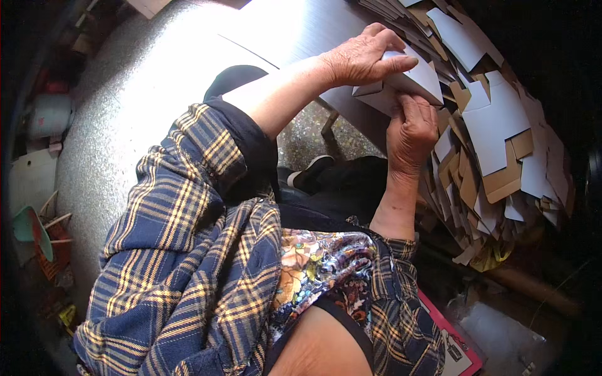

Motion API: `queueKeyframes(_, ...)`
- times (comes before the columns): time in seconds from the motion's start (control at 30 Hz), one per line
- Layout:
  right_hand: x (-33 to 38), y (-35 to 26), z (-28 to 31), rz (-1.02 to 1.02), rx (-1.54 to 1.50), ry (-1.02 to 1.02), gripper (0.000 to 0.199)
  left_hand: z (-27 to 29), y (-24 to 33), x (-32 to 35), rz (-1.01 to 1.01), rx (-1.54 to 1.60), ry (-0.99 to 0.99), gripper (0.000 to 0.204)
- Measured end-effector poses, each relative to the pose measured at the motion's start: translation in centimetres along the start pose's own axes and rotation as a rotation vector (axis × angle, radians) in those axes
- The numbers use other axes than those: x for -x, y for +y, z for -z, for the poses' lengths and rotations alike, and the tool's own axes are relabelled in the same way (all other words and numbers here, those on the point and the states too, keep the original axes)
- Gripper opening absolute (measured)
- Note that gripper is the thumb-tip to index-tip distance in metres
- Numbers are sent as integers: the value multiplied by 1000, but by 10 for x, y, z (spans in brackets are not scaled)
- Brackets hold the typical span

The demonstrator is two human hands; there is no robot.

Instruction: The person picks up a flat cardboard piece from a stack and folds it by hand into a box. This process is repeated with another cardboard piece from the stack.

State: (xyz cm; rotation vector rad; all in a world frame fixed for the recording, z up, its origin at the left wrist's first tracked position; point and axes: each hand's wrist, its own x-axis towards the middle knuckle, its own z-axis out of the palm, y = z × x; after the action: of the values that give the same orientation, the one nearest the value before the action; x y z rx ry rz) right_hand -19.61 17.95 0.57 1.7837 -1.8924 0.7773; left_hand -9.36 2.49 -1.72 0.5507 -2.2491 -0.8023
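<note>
A small white cardboard box [419, 80], partly folded up, is between my two hands above the table edge. My left hand [367, 55] reaches over it from the left, with the thumb along its upper face and the fingers bent over the far side. From below, my right hand [414, 128] pinches the box's near side with curled fingers. Part of the box is covered by my hands, so whether every flap is closed cannot be seen.
A big pile of flat, unfolded white and brown cartons [495, 122] rises at the right, close to my right hand. The grey metal table [326, 37] lies beyond my hands. At the far left, a green scoop-like thing [31, 229] rests by a red basket [55, 260] on the floor.
</note>
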Motion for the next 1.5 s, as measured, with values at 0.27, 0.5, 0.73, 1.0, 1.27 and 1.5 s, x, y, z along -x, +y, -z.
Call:
queueKeyframes(0.27, -2, -5, -2, -16, 57, -14, 17, -1, 3, 3, 27, 16, 32, 56)
queueKeyframes(0.5, 1, -9, -10, -56, 91, 3, 15, 8, 14, 6, 84, 78, 13, 66)
queueKeyframes(0.73, 9, -3, -17, 14, 193, 71, 9, 4, 11, 8, 39, 57, 26, 64)
queueKeyframes(1.0, 15, 5, -33, 16, 139, 63, 7, -2, 12, 5, 15, -13, 7, 63)
queueKeyframes(1.27, 22, -9, -28, 33, 261, 2, 26, 0, 11, 6, -4, -61, 32, 60)
queueKeyframes(1.5, 20, 2, -42, -17, 87, 99, 20, 0, 18, 5, -28, -52, 6, 52)
